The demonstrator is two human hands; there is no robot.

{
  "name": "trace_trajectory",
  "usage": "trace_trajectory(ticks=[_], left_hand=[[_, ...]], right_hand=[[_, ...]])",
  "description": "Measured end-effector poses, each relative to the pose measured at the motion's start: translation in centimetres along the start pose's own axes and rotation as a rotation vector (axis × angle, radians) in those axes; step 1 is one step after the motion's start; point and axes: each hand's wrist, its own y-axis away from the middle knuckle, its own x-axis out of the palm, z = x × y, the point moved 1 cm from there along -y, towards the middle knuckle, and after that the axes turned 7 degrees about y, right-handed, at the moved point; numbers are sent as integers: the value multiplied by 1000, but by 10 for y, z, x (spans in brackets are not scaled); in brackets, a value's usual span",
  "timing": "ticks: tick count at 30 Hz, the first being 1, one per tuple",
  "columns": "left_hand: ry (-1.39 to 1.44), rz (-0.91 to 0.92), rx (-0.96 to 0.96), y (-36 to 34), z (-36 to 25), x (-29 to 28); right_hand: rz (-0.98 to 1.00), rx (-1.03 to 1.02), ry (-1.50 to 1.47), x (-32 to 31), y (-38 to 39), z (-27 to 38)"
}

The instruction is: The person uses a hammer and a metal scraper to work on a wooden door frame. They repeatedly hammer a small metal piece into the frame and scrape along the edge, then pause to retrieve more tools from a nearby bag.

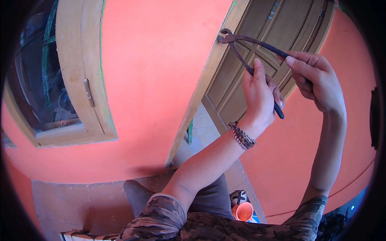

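Observation:
A pair of rusty pincers (232, 38) with dark-coated handles is spread between my two hands. Its jaws are parted at the edge of the tan wooden door frame (193, 102); whether they grip anything there is too small to tell. My left hand (259, 94), with a braided bracelet at the wrist, is closed round the lower handle, thumb pointing up. Farther right, my right hand (315, 76) grasps the end of the other handle.
A brown panelled door (233, 90) stands behind the pincers, with pink walls (152, 80) on both sides. At left is a wood-framed window (91, 120) with a hinge. Below, an orange container (244, 211) sits on the tiled floor (60, 205) beside my leg.

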Motion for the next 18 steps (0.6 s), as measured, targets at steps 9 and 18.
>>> trace_trajectory(ticks=[9, 18], left_hand=[[6, 29, -20, -6, -3, 3], [107, -5, -92, -13, -1, 11]], right_hand=[[-37, -41, 94, -3, -2, 11], [-201, -358, 853, -2, 0, 28]])
